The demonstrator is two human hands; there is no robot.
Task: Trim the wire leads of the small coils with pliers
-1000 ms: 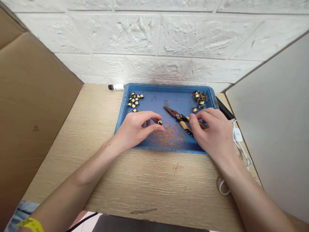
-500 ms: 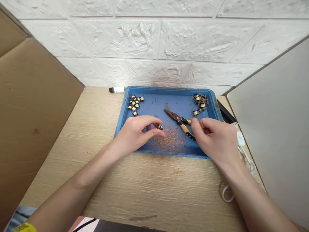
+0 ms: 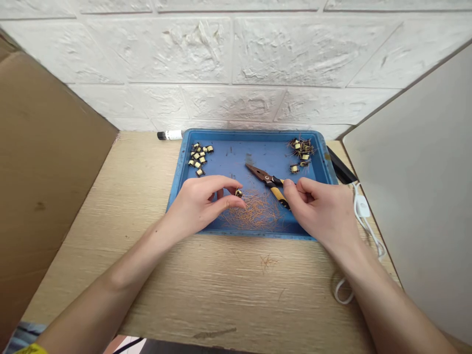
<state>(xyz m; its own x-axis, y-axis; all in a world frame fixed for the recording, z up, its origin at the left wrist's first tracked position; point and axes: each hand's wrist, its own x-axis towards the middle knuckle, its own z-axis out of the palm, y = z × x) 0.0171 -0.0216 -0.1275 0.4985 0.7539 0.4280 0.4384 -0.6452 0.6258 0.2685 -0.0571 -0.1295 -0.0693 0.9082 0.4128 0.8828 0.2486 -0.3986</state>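
Note:
My left hand (image 3: 199, 202) pinches a small yellow-and-black coil part (image 3: 238, 193) between thumb and fingertips, low over the blue tray (image 3: 177, 173). My right hand (image 3: 321, 209) is curled over the yellow-and-black handles of the pliers (image 3: 266, 178), which lie on the tray with jaws pointing up-left; fingertips touch the handles. A heap of cut copper wire bits (image 3: 257, 212) lies between my hands. Several trimmed coil parts (image 3: 199, 157) sit in the tray's back left corner, and several with wire leads (image 3: 301, 151) in the back right.
The tray rests on a wooden table (image 3: 206, 290) against a white brick wall. A cardboard panel (image 3: 44, 172) stands at left, a grey panel (image 3: 424, 187) at right. A marker (image 3: 169, 134) lies behind the tray. A white cable with switch (image 3: 363, 211) and a black object (image 3: 341, 167) are at right.
My right hand has slid a little left along the pliers' handles. The left hand keeps its pinch on the coil part. The view shifted slightly.

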